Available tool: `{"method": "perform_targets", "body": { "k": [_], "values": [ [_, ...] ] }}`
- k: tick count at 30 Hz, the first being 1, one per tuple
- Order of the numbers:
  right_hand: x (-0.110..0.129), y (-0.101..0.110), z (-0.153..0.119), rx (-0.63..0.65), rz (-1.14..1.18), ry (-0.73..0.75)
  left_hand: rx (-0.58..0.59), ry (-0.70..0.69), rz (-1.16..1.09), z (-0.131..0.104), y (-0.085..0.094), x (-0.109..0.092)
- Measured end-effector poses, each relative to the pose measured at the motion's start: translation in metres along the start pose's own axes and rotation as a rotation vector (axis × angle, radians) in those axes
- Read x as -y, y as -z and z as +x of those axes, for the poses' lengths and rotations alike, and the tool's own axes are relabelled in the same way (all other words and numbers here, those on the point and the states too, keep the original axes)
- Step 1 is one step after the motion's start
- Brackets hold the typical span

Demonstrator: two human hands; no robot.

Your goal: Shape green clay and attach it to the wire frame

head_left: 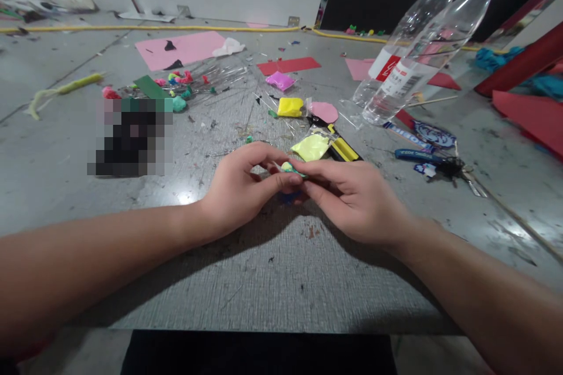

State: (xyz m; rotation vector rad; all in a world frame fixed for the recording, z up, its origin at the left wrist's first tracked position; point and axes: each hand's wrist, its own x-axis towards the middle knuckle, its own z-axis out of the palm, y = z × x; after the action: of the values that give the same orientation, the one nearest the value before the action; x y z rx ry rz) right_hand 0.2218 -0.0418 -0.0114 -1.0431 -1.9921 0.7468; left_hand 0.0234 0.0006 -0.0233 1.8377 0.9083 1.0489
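Note:
Between my two hands, low over the grey table, is a small lump of green and yellow modelling clay (288, 167). My left hand (246, 183) pinches it with thumb and fingers from the left. From the right, the thumb and fingertips of my right hand (352, 196) close on the same lump. A bit of blue shows under the fingertips; what it is I cannot make out. Just beyond the hands lie a pale yellow clay packet (311, 147), a black and yellow utility knife (344, 147), a bright yellow clay packet (290, 107) and a pink clay piece (324, 111).
Two clear plastic bottles (404, 79) stand at the right, near a blue strap with keys (417, 155). Purple clay (280, 80), red paper (288, 65) and pink paper (176, 50) lie farther back. Small coloured clay bits (178, 99) and wires sit left, beside a blurred-out dark patch.

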Motion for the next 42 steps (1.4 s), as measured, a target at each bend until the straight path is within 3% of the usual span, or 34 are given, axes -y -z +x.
{"method": "perform_targets", "body": {
  "k": [4, 10, 14, 17, 22, 26, 31, 35, 38, 42],
  "values": [
    [-0.005, -0.004, 0.0, -0.125, 0.034, -0.046, 0.064, -0.095, 0.136, 0.001, 0.002, -0.003],
    [-0.008, 0.0, 0.003, -0.243, -0.17, 0.008, 0.21, -0.251, 0.195, 0.002, 0.005, -0.005],
    [-0.005, 0.003, 0.004, -0.226, -0.182, -0.026, 0.211, -0.355, 0.265, -0.002, 0.003, -0.007],
    [-0.002, 0.002, 0.003, -0.128, 0.012, -0.077, 0.124, -0.332, 0.333, -0.005, 0.002, -0.006],
    [0.003, 0.001, 0.002, 0.008, 0.301, -0.192, 0.047, -0.179, 0.213, -0.005, 0.001, -0.006],
    [0.006, 0.003, 0.002, 0.041, 0.4, -0.26, 0.086, -0.284, 0.306, -0.004, 0.004, -0.005],
    [0.001, 0.0, 0.004, -0.068, 0.453, -0.288, -0.01, -0.343, 0.414, -0.007, 0.002, 0.003],
    [-0.008, -0.002, 0.007, -0.165, 0.412, -0.276, 0.046, -0.428, 0.393, -0.011, 0.0, 0.002],
    [-0.01, 0.0, 0.006, -0.21, 0.33, -0.265, 0.083, -0.337, 0.292, -0.012, 0.0, -0.003],
    [-0.004, 0.0, 0.003, -0.184, 0.205, -0.239, 0.035, -0.149, 0.095, -0.009, -0.002, -0.005]
  ]
}}
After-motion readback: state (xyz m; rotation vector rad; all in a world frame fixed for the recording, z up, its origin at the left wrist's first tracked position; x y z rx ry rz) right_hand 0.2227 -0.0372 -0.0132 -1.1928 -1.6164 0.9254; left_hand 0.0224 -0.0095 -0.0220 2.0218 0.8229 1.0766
